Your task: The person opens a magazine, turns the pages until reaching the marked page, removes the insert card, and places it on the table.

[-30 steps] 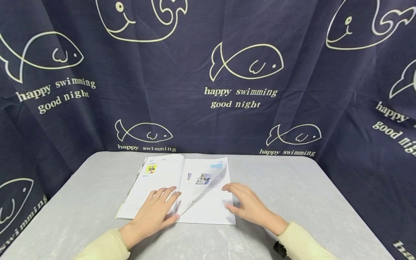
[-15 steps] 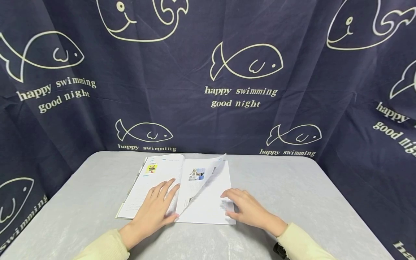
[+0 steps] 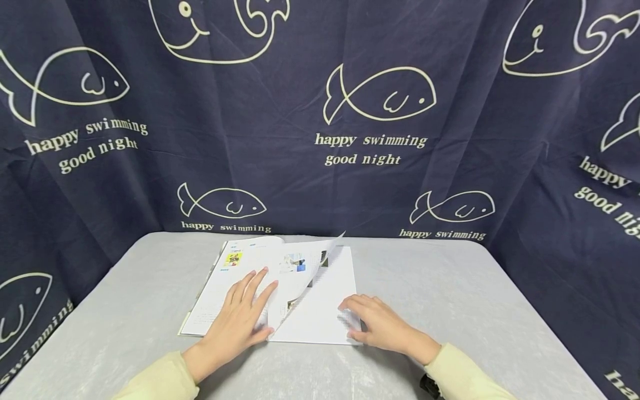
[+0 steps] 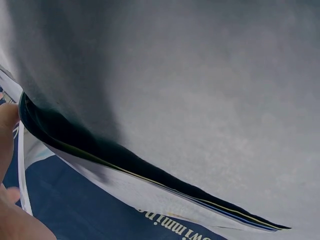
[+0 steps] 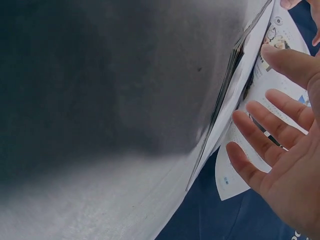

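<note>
An open book point(image 3: 207, 303) lies on the grey tabletop in the head view. One loose leaf point(image 3: 280, 280), with a small photo on it, stands curled up from the right side and bends across the middle. My left hand point(image 3: 227, 328) rests on the left page with fingers spread, its thumb at the lower end of the fold. Over the right edge of the right page point(image 3: 315, 322) is my right hand point(image 3: 382, 328), fingers loosely bent. The right wrist view shows that hand point(image 5: 285, 140) with nothing in it, apart from the leaf behind its fingers. The left wrist view shows the book's lower edge point(image 4: 150, 182).
A dark blue curtain point(image 3: 295, 178) printed with fish and lettering hangs behind the table point(image 3: 430, 272) and at both sides. Pale yellow sleeves point(image 3: 160, 380) cover the forearms, and something black point(image 3: 429, 384) sits at the right wrist.
The leaf has swung leftward and its upper corner has risen, baring more of the right page. My right hand has shifted slightly toward the near edge; my left fingers have slid slightly farther up.
</note>
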Demonstrator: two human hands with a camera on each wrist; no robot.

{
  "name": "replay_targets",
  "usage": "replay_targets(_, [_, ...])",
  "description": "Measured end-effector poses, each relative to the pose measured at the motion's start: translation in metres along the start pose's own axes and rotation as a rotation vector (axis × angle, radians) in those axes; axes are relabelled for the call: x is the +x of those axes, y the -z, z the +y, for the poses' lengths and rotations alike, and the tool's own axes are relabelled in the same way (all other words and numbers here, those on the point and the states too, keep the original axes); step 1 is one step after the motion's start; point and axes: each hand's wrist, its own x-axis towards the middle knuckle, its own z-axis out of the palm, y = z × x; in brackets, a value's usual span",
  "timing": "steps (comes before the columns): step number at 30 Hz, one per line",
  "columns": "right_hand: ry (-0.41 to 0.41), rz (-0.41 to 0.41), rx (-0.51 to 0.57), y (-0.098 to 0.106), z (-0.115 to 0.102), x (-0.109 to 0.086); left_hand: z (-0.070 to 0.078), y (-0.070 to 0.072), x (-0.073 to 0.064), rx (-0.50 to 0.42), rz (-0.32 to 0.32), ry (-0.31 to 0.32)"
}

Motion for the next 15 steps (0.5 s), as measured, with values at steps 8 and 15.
replay_targets(8, [-0.003,-0.05,0.001,-0.0016,-0.0008,-0.0006,-0.0019,-0.003,0.0,-0.015,-0.02,-0.06])
replay_targets(15, [0.025,-0.08,0.001,-0.0052,0.0011,-0.0017,-0.0024,-0.0043,0.0002,-0.033,-0.028,-0.098])
